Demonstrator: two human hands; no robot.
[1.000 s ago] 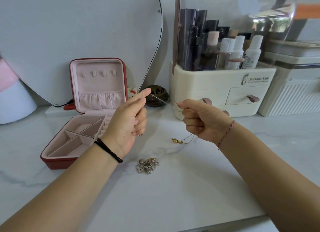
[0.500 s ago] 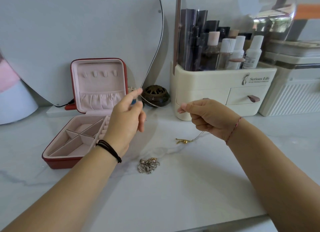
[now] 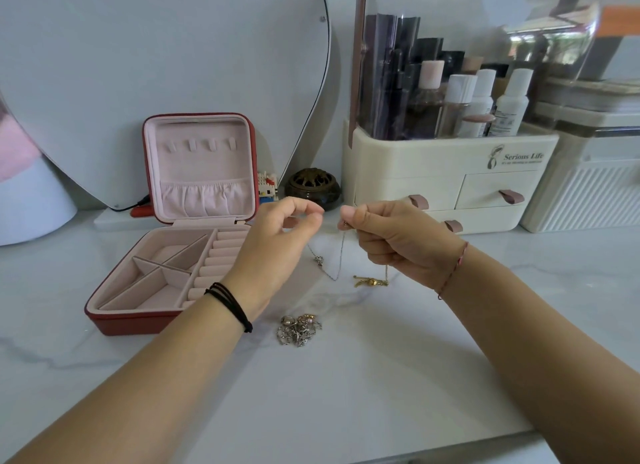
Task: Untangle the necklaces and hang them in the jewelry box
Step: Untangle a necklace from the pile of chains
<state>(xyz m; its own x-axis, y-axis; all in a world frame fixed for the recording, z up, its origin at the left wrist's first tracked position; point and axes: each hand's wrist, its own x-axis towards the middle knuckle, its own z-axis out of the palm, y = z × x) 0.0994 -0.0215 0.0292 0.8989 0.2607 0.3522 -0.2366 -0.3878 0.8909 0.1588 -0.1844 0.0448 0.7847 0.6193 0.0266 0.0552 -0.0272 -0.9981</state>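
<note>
On the counter (image 3: pixel 346 394) the box (image 3: pixel 131 325) stood open, lid hooks (image 3: pixel 199 145) bare. The left hand (image 3: pixel 277 252) pinched one end of a silver chain (image 3: pixel 340 252); the right hand (image 3: pixel 394 242), curled tight, gripped its other end and a gold chain (image 3: pixel 370 282). Both looked light, limp and snag-prone, best held near the clasps, which the hands hid. A small tangle (image 3: pixel 298 330) lay nearer, its pieces indistinct.

Bright soft daylight, faint shadows, glare on dome, wide-angle edge bending.
</note>
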